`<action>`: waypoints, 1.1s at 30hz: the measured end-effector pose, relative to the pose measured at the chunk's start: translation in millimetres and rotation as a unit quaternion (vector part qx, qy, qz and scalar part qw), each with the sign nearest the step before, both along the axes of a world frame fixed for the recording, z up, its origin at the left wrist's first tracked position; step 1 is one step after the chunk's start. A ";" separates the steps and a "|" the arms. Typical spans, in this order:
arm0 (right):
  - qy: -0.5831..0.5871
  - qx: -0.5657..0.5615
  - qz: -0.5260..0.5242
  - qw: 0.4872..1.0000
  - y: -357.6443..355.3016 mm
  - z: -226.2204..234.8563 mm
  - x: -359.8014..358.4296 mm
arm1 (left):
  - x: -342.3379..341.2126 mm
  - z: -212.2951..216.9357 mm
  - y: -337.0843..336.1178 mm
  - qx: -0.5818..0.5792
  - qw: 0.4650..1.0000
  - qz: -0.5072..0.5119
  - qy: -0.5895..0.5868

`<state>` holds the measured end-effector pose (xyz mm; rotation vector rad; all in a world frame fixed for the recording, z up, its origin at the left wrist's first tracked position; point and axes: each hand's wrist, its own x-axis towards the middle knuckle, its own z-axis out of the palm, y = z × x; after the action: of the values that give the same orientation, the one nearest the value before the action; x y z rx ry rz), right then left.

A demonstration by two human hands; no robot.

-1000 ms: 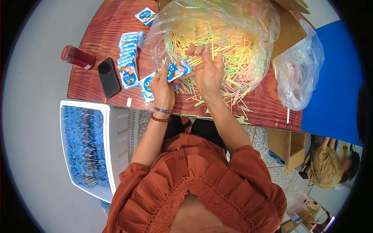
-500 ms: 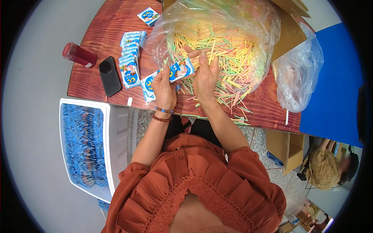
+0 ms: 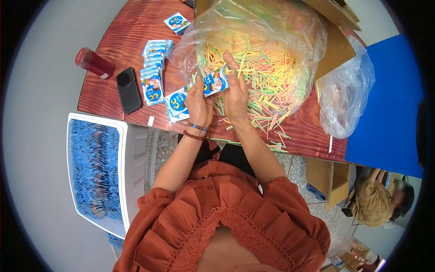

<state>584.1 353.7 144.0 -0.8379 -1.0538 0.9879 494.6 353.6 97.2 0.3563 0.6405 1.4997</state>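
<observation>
Beside a clear plastic bag of pastel sticks, the left hand is pinching a blue-and-white packet, the right hand touching its end, grip unclear, while a white tub is holding blue packets.

The fingers of the left hand hold a blue-and-white packet; the right hand meets its right end. Beyond, pastel sticks spill from a clear bag onto the worktop. Left: overlapping packets, black phone, red bottle. Near left: white bin.
</observation>
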 end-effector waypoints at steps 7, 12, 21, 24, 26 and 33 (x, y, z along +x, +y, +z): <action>0.046 0.020 0.090 0.995 9.7 -2.5 12.5 | -2.8 -14.3 9.2 0.000 0.979 -0.065 -0.193; 0.034 -0.106 -0.036 0.993 8.5 -17.7 44.9 | -14.7 -6.4 12.6 0.022 0.977 -0.079 -0.199; -0.038 -0.210 -0.033 0.976 0.7 -33.5 52.9 | -23.8 1.1 13.8 0.045 0.990 -0.030 -0.128; -0.099 -0.094 0.070 0.988 1.0 -11.5 23.0 | -31.4 0.8 12.0 0.030 0.993 -0.008 -0.110; -0.053 -0.112 0.077 0.989 9.8 3.8 0.9 | -37.5 2.8 7.6 0.047 0.993 -0.009 -0.112; -0.265 0.010 0.151 0.952 31.2 36.9 -57.9 | -98.7 9.4 -22.5 0.049 0.989 0.138 -0.009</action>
<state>526.2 384.8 180.9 -0.9707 -1.6899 1.0259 395.9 331.1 106.6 0.3387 0.6199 1.8020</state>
